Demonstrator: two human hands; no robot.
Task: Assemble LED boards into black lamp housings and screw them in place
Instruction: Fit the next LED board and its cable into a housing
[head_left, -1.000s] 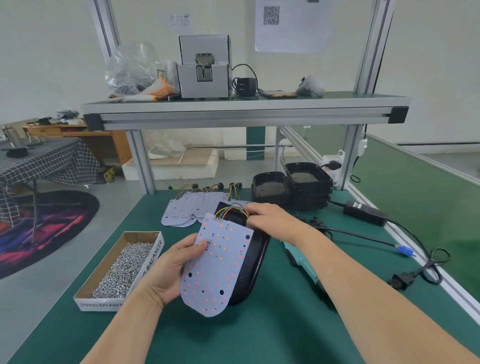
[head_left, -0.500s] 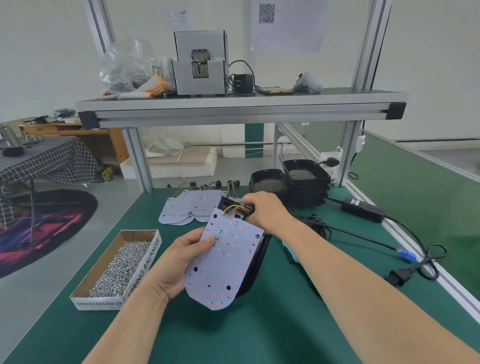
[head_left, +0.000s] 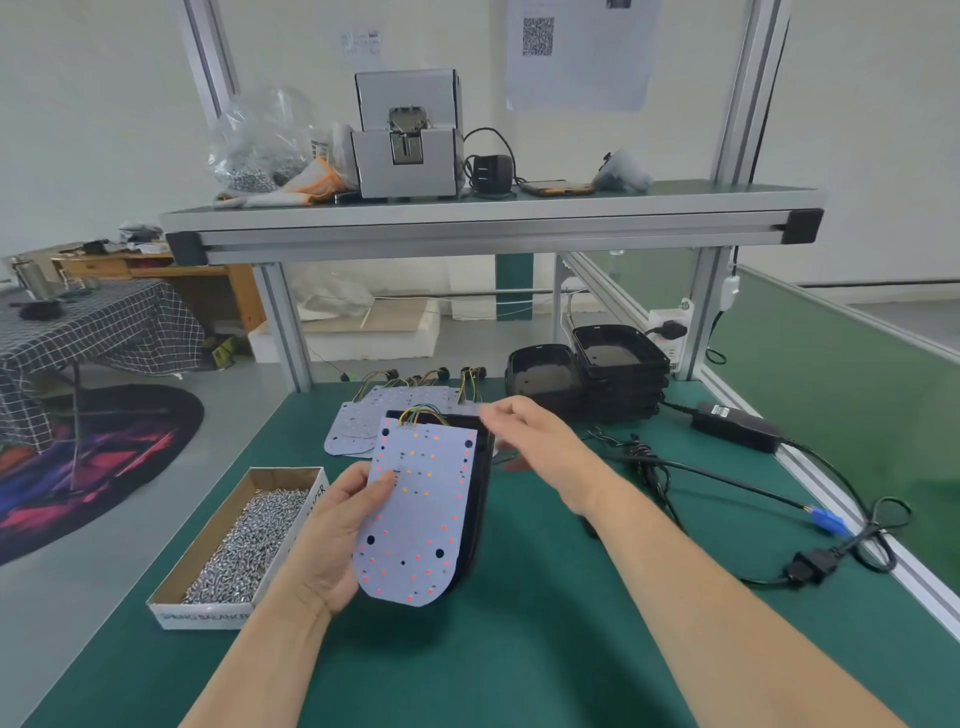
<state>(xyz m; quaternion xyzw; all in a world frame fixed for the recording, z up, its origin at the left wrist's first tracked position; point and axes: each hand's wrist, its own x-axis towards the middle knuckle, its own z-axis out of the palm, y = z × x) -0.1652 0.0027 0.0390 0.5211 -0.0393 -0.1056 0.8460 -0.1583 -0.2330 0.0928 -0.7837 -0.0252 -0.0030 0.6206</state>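
Observation:
My left hand (head_left: 332, 535) grips a white LED board (head_left: 423, 512) dotted with red and orange LEDs, thumb on its left edge. The board lies tilted over a black lamp housing (head_left: 480, 488), whose right rim shows beside it. Coloured wires (head_left: 418, 415) run from the board's top edge into the housing. My right hand (head_left: 540, 447) hovers blurred just right of the housing's top, fingers relaxed and holding nothing. More LED boards (head_left: 358, 423) with wires lie behind. Empty black housings (head_left: 587, 379) are stacked at the back right.
A cardboard box of screws (head_left: 239, 545) sits at the left. A black power adapter (head_left: 737, 428) and cables with a blue plug (head_left: 828, 519) lie to the right. A screw feeder (head_left: 408, 135) stands on the upper shelf (head_left: 467, 228).
My right hand let go of the wires at the top of the housing and pulled away to the right. The board and housing turned more upright in my left hand.

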